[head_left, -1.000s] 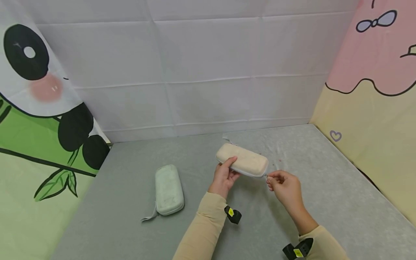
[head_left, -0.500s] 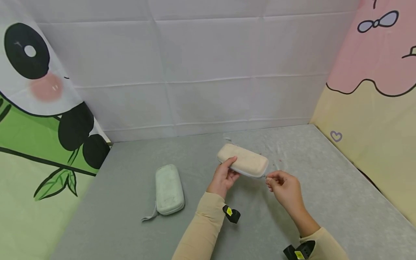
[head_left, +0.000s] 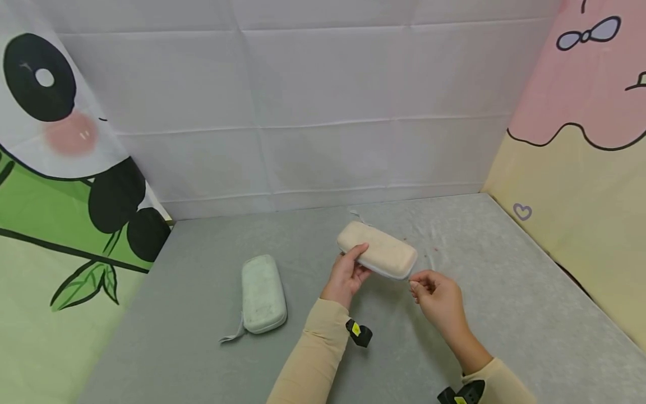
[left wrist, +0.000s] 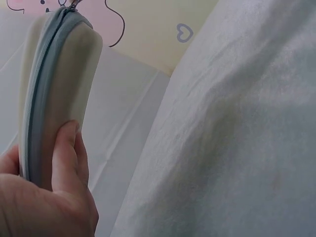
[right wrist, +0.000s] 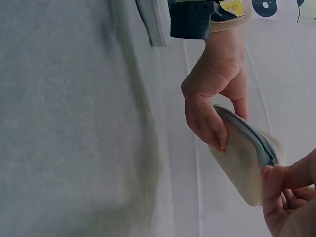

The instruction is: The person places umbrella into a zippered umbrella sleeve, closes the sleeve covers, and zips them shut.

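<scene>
My left hand (head_left: 347, 278) grips a cream zippered pencil case (head_left: 383, 247) from its near side, thumb on top, holding it tilted above the table. A blue-grey zipper (left wrist: 42, 94) runs along its edge, and in the left wrist view the fingers wrap its lower end. At the case's right corner, my right hand (head_left: 440, 297) pinches the zipper pull between thumb and forefinger; those fingertips (right wrist: 269, 174) mostly hide the pull. A small strap (head_left: 355, 214) sticks out at the far left end of the case.
A pale green zippered pencil case (head_left: 263, 294) lies on the grey table (head_left: 166, 336) to the left, its grey strap (head_left: 232, 338) trailing toward the front. White cloth (head_left: 323, 101) hangs behind the table, with printed cartoon panels at the left and right sides.
My right hand has shifted slightly left and toward me around the case's corner, together with the zipper pull. The left hand and the cream pencil case stay almost in place.
</scene>
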`<state>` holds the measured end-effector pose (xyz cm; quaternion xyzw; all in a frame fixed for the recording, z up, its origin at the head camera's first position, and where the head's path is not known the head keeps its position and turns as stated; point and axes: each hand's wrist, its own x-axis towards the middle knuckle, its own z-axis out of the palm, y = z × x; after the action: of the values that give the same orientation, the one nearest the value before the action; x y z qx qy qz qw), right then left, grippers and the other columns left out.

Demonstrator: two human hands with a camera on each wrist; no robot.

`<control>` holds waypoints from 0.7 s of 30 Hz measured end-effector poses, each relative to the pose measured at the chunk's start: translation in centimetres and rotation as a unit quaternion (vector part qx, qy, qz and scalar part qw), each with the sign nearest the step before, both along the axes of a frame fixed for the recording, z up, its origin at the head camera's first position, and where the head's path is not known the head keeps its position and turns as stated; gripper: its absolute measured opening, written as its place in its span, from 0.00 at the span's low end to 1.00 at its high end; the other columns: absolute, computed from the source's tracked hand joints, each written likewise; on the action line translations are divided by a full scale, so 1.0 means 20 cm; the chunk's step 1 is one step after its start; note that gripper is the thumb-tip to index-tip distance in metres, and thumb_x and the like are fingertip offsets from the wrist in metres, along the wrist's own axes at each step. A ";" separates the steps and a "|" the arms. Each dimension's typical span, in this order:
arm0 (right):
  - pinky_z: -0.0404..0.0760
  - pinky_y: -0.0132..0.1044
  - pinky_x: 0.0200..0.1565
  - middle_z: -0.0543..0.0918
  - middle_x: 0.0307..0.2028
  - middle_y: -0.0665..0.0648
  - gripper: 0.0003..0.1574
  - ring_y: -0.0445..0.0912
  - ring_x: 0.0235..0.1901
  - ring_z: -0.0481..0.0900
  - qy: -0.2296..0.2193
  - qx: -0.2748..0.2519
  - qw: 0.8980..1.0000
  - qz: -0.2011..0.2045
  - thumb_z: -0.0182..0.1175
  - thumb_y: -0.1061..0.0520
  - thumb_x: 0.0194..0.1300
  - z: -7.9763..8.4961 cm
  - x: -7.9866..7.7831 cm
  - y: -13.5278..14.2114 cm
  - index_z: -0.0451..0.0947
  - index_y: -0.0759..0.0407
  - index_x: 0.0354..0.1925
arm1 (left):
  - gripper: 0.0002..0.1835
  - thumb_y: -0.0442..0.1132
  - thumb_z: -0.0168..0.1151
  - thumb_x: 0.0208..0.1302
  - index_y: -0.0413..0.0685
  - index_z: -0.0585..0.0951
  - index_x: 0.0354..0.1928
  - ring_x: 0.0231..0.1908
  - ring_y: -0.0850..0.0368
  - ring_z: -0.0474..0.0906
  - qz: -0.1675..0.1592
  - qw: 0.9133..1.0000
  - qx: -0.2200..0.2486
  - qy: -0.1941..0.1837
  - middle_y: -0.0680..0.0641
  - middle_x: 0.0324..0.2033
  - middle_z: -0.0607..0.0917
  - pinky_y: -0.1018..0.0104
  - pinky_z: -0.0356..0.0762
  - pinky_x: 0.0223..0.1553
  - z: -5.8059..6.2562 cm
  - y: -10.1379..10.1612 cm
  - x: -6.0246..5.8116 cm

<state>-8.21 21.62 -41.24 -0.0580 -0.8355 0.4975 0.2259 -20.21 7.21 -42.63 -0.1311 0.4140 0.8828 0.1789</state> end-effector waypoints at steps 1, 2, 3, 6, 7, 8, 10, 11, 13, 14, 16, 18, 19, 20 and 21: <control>0.75 0.31 0.21 0.79 0.19 0.59 0.03 0.45 0.18 0.76 0.002 -0.002 1.000 0.001 0.61 0.71 0.56 -0.01 0.00 0.00 0.78 0.71 0.26 | 0.31 0.34 0.67 0.53 0.40 0.64 0.57 0.40 0.46 0.81 0.001 1.000 -0.002 0.002 0.37 0.41 0.80 0.55 0.78 0.39 0.00 0.00 0.00; 0.76 0.31 0.21 0.79 0.19 0.59 0.03 0.45 0.18 0.76 0.005 -0.004 1.000 0.000 0.61 0.71 0.56 -0.01 0.00 -0.01 0.78 0.71 0.26 | 0.31 0.33 0.67 0.53 0.40 0.64 0.57 0.40 0.46 0.80 0.002 1.000 -0.003 0.002 0.37 0.41 0.80 0.55 0.78 0.39 0.00 0.00 0.00; 0.76 0.31 0.20 0.79 0.19 0.59 0.03 0.44 0.18 0.76 0.010 -0.005 1.000 -0.001 0.62 0.72 0.55 -0.02 0.00 -0.01 0.78 0.71 0.26 | 0.31 0.33 0.67 0.53 0.40 0.64 0.57 0.40 0.46 0.80 0.004 1.000 -0.004 0.002 0.37 0.42 0.80 0.54 0.78 0.39 0.00 0.00 0.00; 0.75 0.31 0.19 0.78 0.18 0.57 0.04 0.41 0.16 0.75 0.029 -0.001 1.000 -0.011 0.62 0.73 0.53 -0.03 0.01 -0.03 0.78 0.69 0.24 | 0.31 0.33 0.68 0.53 0.41 0.64 0.57 0.40 0.46 0.81 0.008 1.000 -0.003 0.002 0.37 0.42 0.80 0.54 0.78 0.38 0.00 0.01 0.01; 0.74 0.30 0.19 0.78 0.17 0.56 0.05 0.39 0.16 0.74 0.034 0.001 0.999 -0.013 0.63 0.74 0.53 -0.03 0.01 -0.03 0.78 0.68 0.24 | 0.31 0.33 0.68 0.53 0.41 0.64 0.57 0.39 0.46 0.81 0.011 1.000 -0.004 0.001 0.37 0.41 0.80 0.55 0.78 0.37 0.00 0.01 0.02; 0.74 0.30 0.18 0.78 0.17 0.55 0.06 0.39 0.16 0.74 0.039 0.003 0.999 -0.016 0.63 0.74 0.52 -0.03 0.01 -0.04 0.78 0.67 0.23 | 0.31 0.33 0.68 0.53 0.41 0.64 0.57 0.39 0.46 0.81 0.014 1.000 -0.003 0.004 0.38 0.41 0.80 0.55 0.78 0.37 0.00 0.02 0.02; 0.73 0.30 0.18 0.78 0.17 0.55 0.06 0.42 0.15 0.75 0.047 0.004 0.999 -0.019 0.63 0.74 0.52 -0.04 0.01 -0.05 0.79 0.67 0.23 | 0.30 0.33 0.67 0.53 0.41 0.64 0.57 0.38 0.47 0.81 0.018 1.000 -0.002 0.008 0.38 0.41 0.80 0.56 0.79 0.36 0.00 0.03 0.03; 0.73 0.30 0.18 0.78 0.17 0.56 0.06 0.44 0.15 0.75 0.049 0.003 0.999 -0.020 0.63 0.73 0.52 -0.04 0.01 -0.06 0.79 0.67 0.23 | 0.30 0.33 0.68 0.53 0.41 0.64 0.57 0.38 0.47 0.81 0.020 1.000 0.000 0.010 0.38 0.41 0.80 0.56 0.79 0.35 0.00 0.03 0.03; 0.74 0.30 0.19 0.79 0.18 0.58 0.04 0.47 0.16 0.77 0.048 -0.008 0.999 -0.021 0.63 0.73 0.54 -0.05 0.00 -0.06 0.79 0.69 0.24 | 0.31 0.33 0.68 0.52 0.41 0.64 0.57 0.38 0.47 0.81 0.023 1.000 0.003 0.012 0.37 0.42 0.79 0.56 0.79 0.35 0.00 0.03 0.03; 0.75 0.30 0.19 0.80 0.19 0.58 0.03 0.48 0.17 0.77 0.049 -0.013 0.998 -0.023 0.62 0.72 0.54 -0.05 0.00 -0.06 0.78 0.71 0.25 | 0.32 0.33 0.68 0.52 0.42 0.63 0.57 0.39 0.46 0.80 0.023 1.000 0.005 0.014 0.37 0.43 0.79 0.55 0.78 0.36 0.00 0.03 0.03; 0.77 0.31 0.21 0.80 0.20 0.60 0.03 0.49 0.18 0.78 0.047 -0.025 0.998 -0.026 0.62 0.71 0.56 -0.05 0.00 -0.04 0.78 0.72 0.26 | 0.33 0.33 0.68 0.51 0.43 0.62 0.58 0.39 0.45 0.80 0.025 1.000 0.005 0.016 0.36 0.44 0.77 0.53 0.78 0.38 0.00 0.03 0.03; 0.77 0.32 0.22 0.80 0.21 0.60 0.03 0.49 0.18 0.79 0.042 -0.029 0.998 -0.029 0.61 0.71 0.57 -0.04 -0.01 -0.03 0.78 0.72 0.27 | 0.36 0.32 0.67 0.49 0.44 0.60 0.59 0.40 0.43 0.79 0.026 0.999 0.005 0.017 0.35 0.46 0.74 0.51 0.76 0.40 0.01 0.02 0.02; 0.77 0.32 0.22 0.80 0.21 0.61 0.03 0.48 0.18 0.79 0.039 -0.028 0.998 -0.031 0.61 0.71 0.57 -0.04 -0.02 -0.02 0.78 0.72 0.27 | 0.37 0.31 0.67 0.48 0.45 0.59 0.59 0.40 0.43 0.79 0.027 0.999 0.003 0.019 0.35 0.46 0.73 0.50 0.76 0.40 0.01 0.01 0.02; 0.77 0.32 0.21 0.80 0.21 0.60 0.03 0.47 0.18 0.79 0.035 -0.023 0.999 -0.033 0.61 0.71 0.57 -0.04 -0.02 -0.01 0.79 0.71 0.27 | 0.38 0.31 0.67 0.48 0.46 0.58 0.60 0.40 0.43 0.79 0.025 0.999 0.000 0.021 0.35 0.46 0.72 0.50 0.76 0.41 0.01 0.01 0.01; 0.77 0.32 0.21 0.80 0.21 0.60 0.03 0.47 0.18 0.79 0.031 -0.016 0.999 -0.033 0.61 0.71 0.58 -0.03 -0.02 0.00 0.79 0.70 0.27 | 0.39 0.31 0.67 0.47 0.47 0.57 0.60 0.39 0.43 0.79 0.024 0.999 -0.002 0.020 0.35 0.46 0.72 0.50 0.76 0.40 0.01 0.00 0.01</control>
<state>-8.66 21.55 -41.92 -0.0737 -0.8173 0.5050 0.2673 -20.02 7.17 -42.46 -0.1238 0.4164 0.8884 0.1486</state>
